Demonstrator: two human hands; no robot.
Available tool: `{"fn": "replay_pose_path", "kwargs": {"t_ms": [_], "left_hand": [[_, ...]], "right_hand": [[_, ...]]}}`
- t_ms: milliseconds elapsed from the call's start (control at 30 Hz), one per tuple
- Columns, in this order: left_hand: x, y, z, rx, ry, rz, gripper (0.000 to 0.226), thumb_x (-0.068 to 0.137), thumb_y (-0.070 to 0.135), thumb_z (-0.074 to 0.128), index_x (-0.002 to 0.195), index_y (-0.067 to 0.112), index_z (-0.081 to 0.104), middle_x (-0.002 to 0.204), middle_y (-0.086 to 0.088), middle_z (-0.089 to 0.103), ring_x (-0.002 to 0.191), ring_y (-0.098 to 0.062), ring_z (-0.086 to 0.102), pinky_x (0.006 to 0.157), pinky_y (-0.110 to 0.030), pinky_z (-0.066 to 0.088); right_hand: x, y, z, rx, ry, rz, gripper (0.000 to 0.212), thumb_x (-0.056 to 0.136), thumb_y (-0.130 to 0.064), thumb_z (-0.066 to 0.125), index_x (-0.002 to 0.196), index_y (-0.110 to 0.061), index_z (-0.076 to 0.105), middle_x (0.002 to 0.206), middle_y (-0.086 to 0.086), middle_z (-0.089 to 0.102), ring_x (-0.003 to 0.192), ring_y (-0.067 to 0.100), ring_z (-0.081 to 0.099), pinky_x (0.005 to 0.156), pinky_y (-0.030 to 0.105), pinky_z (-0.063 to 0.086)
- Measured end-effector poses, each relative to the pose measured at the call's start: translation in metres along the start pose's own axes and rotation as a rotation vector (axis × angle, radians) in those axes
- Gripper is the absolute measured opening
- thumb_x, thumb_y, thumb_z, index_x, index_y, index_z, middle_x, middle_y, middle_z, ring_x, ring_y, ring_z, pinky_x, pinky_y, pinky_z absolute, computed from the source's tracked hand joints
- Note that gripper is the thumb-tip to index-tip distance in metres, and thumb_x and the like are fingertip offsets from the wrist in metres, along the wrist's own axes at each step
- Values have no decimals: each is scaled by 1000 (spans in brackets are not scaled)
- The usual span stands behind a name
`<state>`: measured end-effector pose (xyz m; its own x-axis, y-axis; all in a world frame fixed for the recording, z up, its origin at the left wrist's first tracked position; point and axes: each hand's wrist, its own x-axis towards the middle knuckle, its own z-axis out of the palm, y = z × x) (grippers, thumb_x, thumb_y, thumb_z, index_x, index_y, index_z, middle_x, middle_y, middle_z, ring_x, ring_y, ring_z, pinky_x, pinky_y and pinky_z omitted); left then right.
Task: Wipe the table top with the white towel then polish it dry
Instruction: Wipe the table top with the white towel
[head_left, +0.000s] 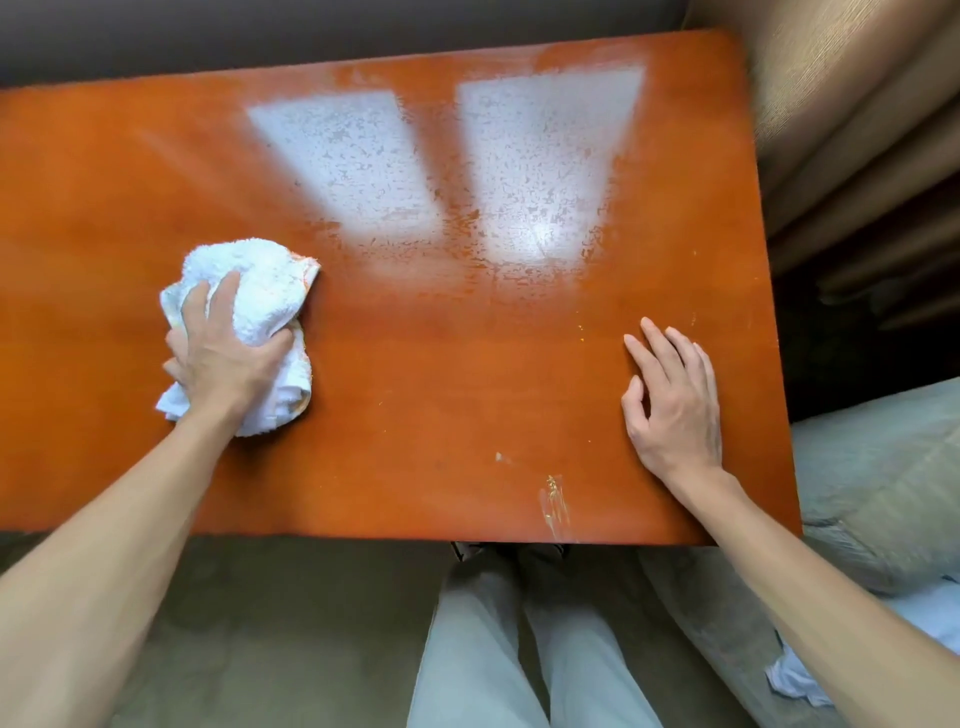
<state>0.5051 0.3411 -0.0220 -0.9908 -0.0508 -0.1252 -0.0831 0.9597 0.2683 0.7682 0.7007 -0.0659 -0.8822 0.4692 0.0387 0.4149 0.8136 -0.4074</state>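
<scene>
An orange-brown wooden table top (441, 353) fills the view. On its left half lies a bunched white towel (265, 291), and my left hand (223, 358) grips it from above, fingers curled into the cloth and pressing it to the wood. My right hand (672, 400) rests flat on the right side of the table, fingers straight and spread, holding nothing. Wet, speckled patches (535, 171) catch window light across the far middle of the top. A small pale smear (555, 501) sits near the front edge.
Brown curtains (857, 130) hang past the table's right edge. A grey-green cushion or bedding (883, 483) lies at the right, with a white crumpled cloth (795, 680) below it. My legs in light trousers (519, 649) stand at the front edge on carpet.
</scene>
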Motion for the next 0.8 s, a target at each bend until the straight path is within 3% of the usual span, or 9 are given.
{"fn": "replay_pose_path", "kwargs": {"t_ms": [200,367,600,800], "left_hand": [[24,-3,-7,57,-18,41,80,77,54,64,148,49,26,158,7,24,132,-39,34,105,-52,31],[28,14,-1,89,-10,-37,81,78,55,60,150,48,23,160,2,22,134,-44,33,106,-54,32],[-49,69,29,80,-40,238,88,71,55,69,149,47,31,158,1,29,131,-45,37,96,-53,39],[-159,123,65,130,-101,420,100,56,60,63,151,39,38,158,-5,37,132,-53,40,79,-45,43]], "right_hand": [[-2,-1,-1,8,11,1,49,96,-24,39,143,-15,51,155,5,44,145,25,34,124,46,20],[1,0,0,-26,9,0,50,96,-25,40,144,-17,50,156,5,42,146,25,34,124,44,18],[-1,1,3,-33,22,1,49,96,-22,42,145,-17,49,156,5,42,147,24,33,124,43,16],[-2,1,2,-20,19,11,48,96,-22,42,144,-17,49,156,4,42,147,24,32,124,41,15]]}}
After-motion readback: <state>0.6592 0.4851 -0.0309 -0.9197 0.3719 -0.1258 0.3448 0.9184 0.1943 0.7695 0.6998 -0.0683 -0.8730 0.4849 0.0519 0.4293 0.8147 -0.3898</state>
